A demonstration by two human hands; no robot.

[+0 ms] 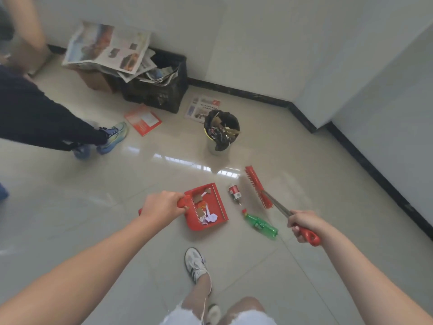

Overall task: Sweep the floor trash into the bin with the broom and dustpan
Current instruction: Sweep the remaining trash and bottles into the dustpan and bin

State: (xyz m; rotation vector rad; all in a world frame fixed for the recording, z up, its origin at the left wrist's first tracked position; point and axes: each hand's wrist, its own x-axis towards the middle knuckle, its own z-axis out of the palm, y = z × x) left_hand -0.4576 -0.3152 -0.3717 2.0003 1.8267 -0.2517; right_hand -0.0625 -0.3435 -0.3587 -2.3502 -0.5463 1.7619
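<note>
— How far along?
— My left hand (pixel 161 205) grips the red dustpan (pixel 207 207), already holding scraps; my right hand (pixel 303 225) clenches the broom (pixel 259 187).
— Left?
— Green bottle (pixel 261 224) and can (pixel 235 193) on the floor; bin (pixel 221 131) beyond.

Your left hand (pixel 161 205) grips the handle of the red dustpan (pixel 208 207) at the centre of the frame; scraps of paper and cardboard lie in it. Your right hand (pixel 304 225) holds the red broom (pixel 259 187) at lower right, its bristle head on the floor. A small can (pixel 235 193) and a green bottle (pixel 261 224) lie between them. The lined bin (pixel 221 132) stands above centre, trash inside.
</note>
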